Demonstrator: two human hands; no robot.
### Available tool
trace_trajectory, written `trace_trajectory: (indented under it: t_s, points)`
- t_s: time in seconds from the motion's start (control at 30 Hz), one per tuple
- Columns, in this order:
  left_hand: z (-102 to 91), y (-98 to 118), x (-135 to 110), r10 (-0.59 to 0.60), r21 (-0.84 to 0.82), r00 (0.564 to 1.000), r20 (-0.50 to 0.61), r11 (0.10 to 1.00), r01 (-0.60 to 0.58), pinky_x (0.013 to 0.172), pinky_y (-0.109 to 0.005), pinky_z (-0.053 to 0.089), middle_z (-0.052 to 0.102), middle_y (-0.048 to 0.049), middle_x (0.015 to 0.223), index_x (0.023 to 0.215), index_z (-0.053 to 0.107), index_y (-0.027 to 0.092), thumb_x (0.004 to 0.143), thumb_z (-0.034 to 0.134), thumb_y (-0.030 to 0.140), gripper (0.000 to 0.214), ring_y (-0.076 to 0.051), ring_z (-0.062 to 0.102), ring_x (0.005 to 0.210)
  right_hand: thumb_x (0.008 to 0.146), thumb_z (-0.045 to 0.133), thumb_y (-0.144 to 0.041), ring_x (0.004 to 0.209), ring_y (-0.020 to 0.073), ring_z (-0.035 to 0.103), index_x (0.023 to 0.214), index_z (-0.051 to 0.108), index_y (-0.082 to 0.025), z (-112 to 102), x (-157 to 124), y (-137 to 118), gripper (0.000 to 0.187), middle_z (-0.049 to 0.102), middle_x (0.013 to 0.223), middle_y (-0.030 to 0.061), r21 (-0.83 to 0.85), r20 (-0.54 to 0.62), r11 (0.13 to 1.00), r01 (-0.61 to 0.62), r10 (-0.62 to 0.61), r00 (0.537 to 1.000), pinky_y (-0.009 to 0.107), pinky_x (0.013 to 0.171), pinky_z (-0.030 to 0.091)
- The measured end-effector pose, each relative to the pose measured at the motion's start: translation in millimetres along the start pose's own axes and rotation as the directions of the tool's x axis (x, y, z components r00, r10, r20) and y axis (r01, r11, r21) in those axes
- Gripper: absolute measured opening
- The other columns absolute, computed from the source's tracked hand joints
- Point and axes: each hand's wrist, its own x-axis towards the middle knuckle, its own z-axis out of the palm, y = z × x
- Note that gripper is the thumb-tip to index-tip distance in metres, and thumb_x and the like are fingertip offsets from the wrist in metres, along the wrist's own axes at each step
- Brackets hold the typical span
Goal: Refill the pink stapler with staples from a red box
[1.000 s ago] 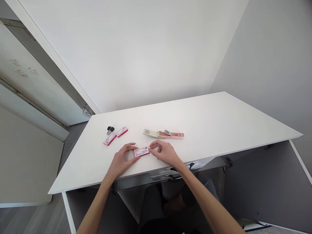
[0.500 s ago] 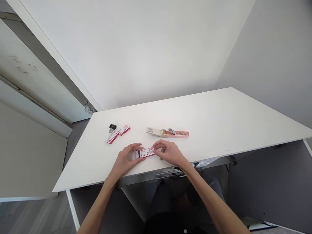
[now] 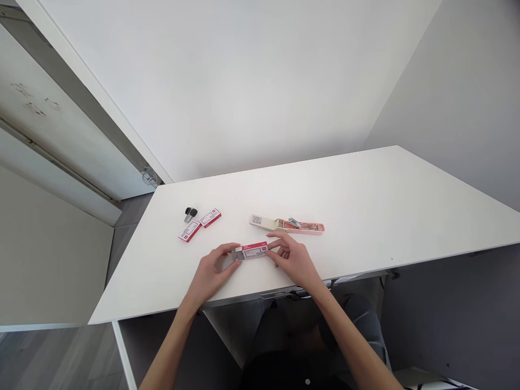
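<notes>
A small red-and-white staple box (image 3: 254, 251) is held between my two hands near the table's front edge, its red long side showing. My left hand (image 3: 212, 271) has thumb and fingertips around the box's left end, where an end flap stands open. On the right end, the thumb and fingers of my right hand (image 3: 293, 261) pinch the box. Just behind my right hand lies a cream-and-pink stapler (image 3: 286, 225), folded wide open, with its metal part raised and small metal pieces in the pink half. The inside of the box is hidden.
Two more red-and-white staple boxes, one nearer (image 3: 189, 231) and one farther (image 3: 210, 218), lie at the left of the white table (image 3: 357, 206). Beside them are keys with black heads (image 3: 190, 214). A wall (image 3: 260, 86) rises behind the table.
The staple box has been turned so that its red side faces up more. My right fingers have shifted from its top face to its right end. The view has moved slightly.
</notes>
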Motion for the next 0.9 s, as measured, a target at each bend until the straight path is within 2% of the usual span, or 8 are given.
trace_trajectory:
  t_s: [0.1,0.33,0.43,0.57,0.73,0.9]
  points:
    - [-0.2,0.5,0.1,-0.007,0.007,1.0,0.0,1.0,0.007,0.107,-0.042,0.06,0.077,0.0004,0.131,0.128,0.073,0.035,0.097,0.069,0.049,0.033,-0.024,0.073,0.116,0.094,0.069,-0.037,0.06,0.0174,0.067,0.12,0.073,-0.033,0.5,-2.2,-2.4,0.026,0.082,0.106,0.0002,-0.016,-0.029,1.0,0.021,-0.021,0.999,0.035,0.064,0.055]
    - [-2.5,8.7,1.4,0.032,-0.023,0.999,0.036,0.999,-0.031,0.107,-0.042,0.058,0.076,-0.0026,0.129,0.127,0.075,0.034,0.102,0.063,0.045,0.029,-0.025,0.071,0.121,0.095,0.07,-0.037,0.06,0.0161,0.062,0.102,0.079,-0.028,0.5,-5.7,-5.0,0.015,0.077,0.084,0.0005,-0.006,-0.065,0.997,0.071,-0.071,0.995,0.032,0.062,0.052]
    - [-1.7,7.7,2.2,0.031,-0.012,0.999,0.031,0.999,-0.03,0.103,-0.04,0.059,0.076,-0.0031,0.127,0.127,0.075,0.034,0.102,0.064,0.045,0.03,-0.024,0.071,0.118,0.095,0.071,-0.039,0.061,0.0153,0.061,0.105,0.08,-0.027,0.3,-5.9,-4.8,0.017,0.078,0.087,0.0013,0.011,-0.082,0.996,0.092,-0.091,0.992,0.031,0.062,0.052]
    - [0.5,2.1,2.9,-0.006,0.016,1.0,0.016,1.0,0.006,0.099,-0.039,0.06,0.076,-0.0023,0.125,0.126,0.075,0.034,0.101,0.066,0.05,0.031,-0.024,0.072,0.114,0.096,0.071,-0.041,0.061,0.0138,0.062,0.113,0.078,-0.028,0.2,-4.2,-4.9,0.022,0.081,0.103,0.0028,0.061,-0.097,0.994,0.088,-0.082,0.992,0.031,0.064,0.054]
    - [-2.4,-1.5,3.2,-0.028,-0.029,0.998,0.058,0.999,0.03,0.11,-0.043,0.057,0.076,-0.0008,0.134,0.134,0.072,0.036,0.097,0.07,0.055,0.041,-0.026,0.07,0.127,0.095,0.071,-0.045,0.06,0.0156,0.064,0.107,0.078,-0.025,0.4,-1.1,-3.4,0.024,0.077,0.082,0.0016,0.036,-0.112,0.999,0.028,-0.023,0.993,0.031,0.061,0.05]
    - [-5.4,0.1,2.6,0.001,0.007,0.996,0.084,1.0,-0.002,0.109,-0.045,0.057,0.079,0.0015,0.128,0.128,0.075,0.037,0.096,0.071,0.055,0.038,-0.027,0.071,0.124,0.096,0.07,-0.047,0.06,0.0147,0.064,0.109,0.076,-0.024,1.6,-0.6,-2.0,0.027,0.079,0.092,0.0033,0.049,-0.136,0.999,-0.001,0.008,0.991,0.031,0.061,0.051]
